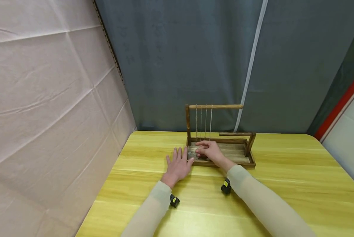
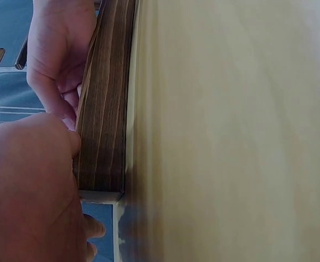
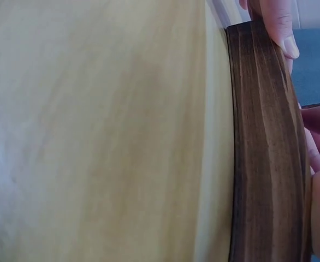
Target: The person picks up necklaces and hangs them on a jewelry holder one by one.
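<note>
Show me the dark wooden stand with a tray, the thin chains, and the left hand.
dark wooden stand (image 1: pixel 214 106), head view, top rod.
thin chains (image 1: pixel 206 121), head view, hanging part.
left hand (image 1: pixel 178 164), head view, back.

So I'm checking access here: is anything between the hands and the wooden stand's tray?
Nothing visible is. The right hand already reaches over the front rim into the tray, beneath the hanging chains. The left hand lies flat on the table, its thumb against the tray's left end.

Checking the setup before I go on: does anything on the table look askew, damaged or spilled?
Nothing stands out. The wooden stand sits flat on the table, chains hanging straight from its top bar; both hands rest at its tray.
</note>
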